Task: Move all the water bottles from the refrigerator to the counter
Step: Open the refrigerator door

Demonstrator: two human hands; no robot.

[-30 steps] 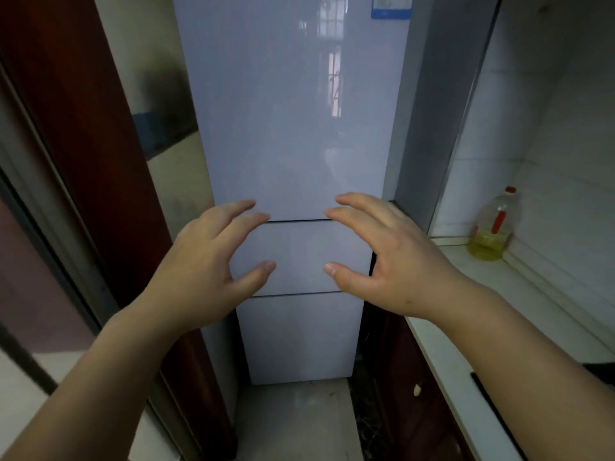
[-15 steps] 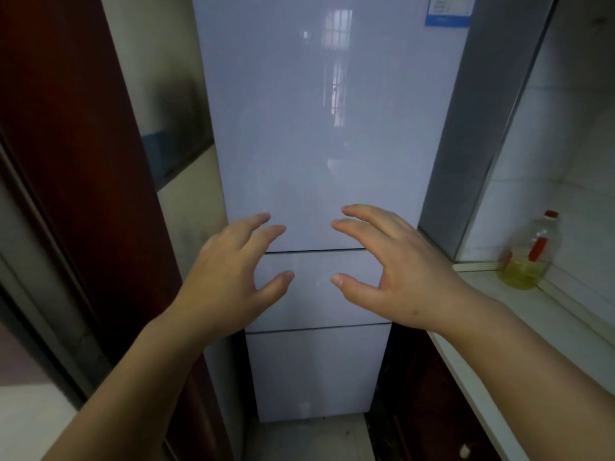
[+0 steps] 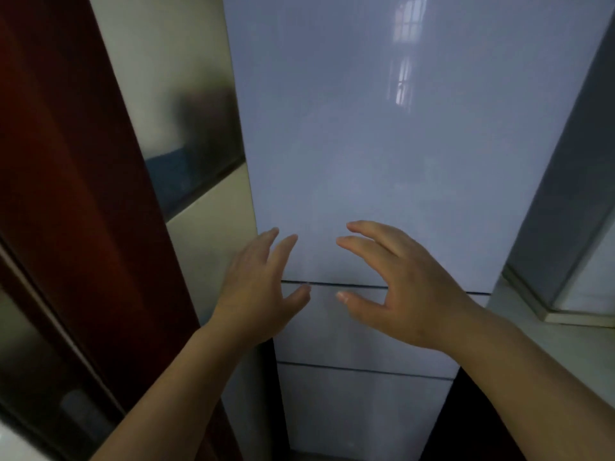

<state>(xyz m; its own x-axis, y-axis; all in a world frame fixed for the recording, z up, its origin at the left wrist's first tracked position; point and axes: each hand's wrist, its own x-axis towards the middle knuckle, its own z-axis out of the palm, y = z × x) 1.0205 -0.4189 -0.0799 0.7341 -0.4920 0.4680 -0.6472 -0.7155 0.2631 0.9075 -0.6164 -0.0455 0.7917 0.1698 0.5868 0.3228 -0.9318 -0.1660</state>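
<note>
A: What is seen, from the left across?

B: A dark red door frame [image 3: 76, 194] is seen at the far left, then the left hand [image 3: 256, 291], raised at the left edge of the refrigerator [image 3: 382, 144]. Its fingers [image 3: 283, 251] are spread and loosely bent; nothing is held. Whether the door is touched cannot be told. The right hand [image 3: 409, 291] is held beside it, fingers apart, thumb out, likewise empty. A strip of the table [image 3: 559, 347] is seen at the far right.

A: Which step is judged to be in hand?

B: The opening of the upper door, it seems. All the doors are shut, so no water bottles can be seen; they are presumed to be inside.

A: What is called for next?

B: A door edge must be caught and the door swung open. No handle is visible, so a side edge or the seam below the upper door would likely be used.
</note>
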